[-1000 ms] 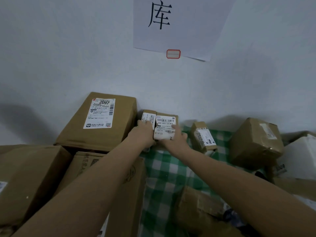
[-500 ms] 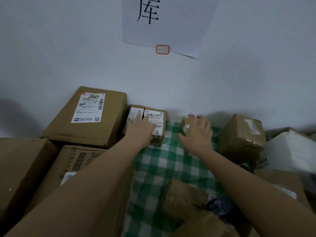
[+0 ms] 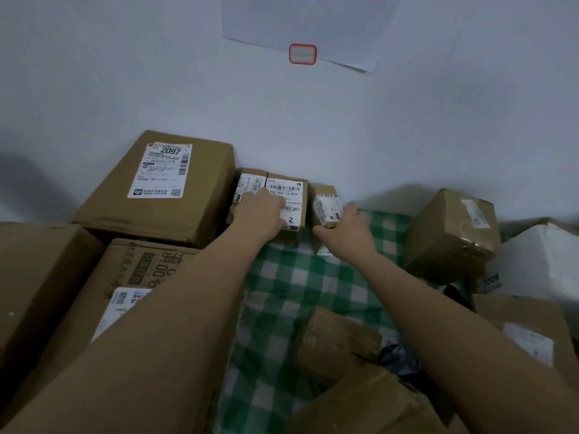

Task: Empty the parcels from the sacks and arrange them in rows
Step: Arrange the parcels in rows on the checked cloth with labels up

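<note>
Two small brown parcels stand side by side against the wall: one narrow [image 3: 247,184], one marked "2" [image 3: 289,195]. My left hand [image 3: 260,211] lies flat on their tops, fingers spread, gripping neither. To their right a smaller labelled parcel [image 3: 326,203] stands close beside them, and my right hand [image 3: 346,228] grips it from its right and front. All of them rest on a green-and-white checked sack [image 3: 291,277] spread on the floor.
A large box numbered 2097 [image 3: 163,186] sits left of the row. More cartons [image 3: 138,286] lie at the left. A taped brown box [image 3: 451,233], a white box [image 3: 545,261] and crumpled parcels [image 3: 338,343] crowd the right and foreground. A paper sign [image 3: 313,23] hangs on the wall.
My right hand left the "2" parcel, reached right to the small labelled parcel, and slid it left up close to the row. My left hand stayed on the two parcels.
</note>
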